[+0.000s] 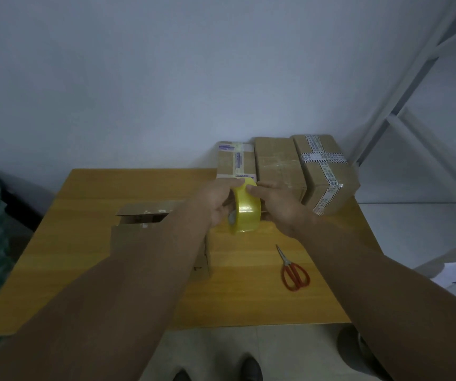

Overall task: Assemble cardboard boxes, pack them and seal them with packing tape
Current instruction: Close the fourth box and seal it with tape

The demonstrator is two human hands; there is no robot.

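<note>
Small packing room: wooden table (pixel 83 243) against bare white wall (pixel 138 78), taped cardboard boxes (pixel 279 163) lined up far right, scissors (pixel 294 270) near right, white metal rack (pixel 413 92) right, tiled floor (pixel 248 339)

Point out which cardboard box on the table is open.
The left box, partly under the left forearm: its top flaps stand open. The three boxes in a row by the wall are closed and taped.
</note>
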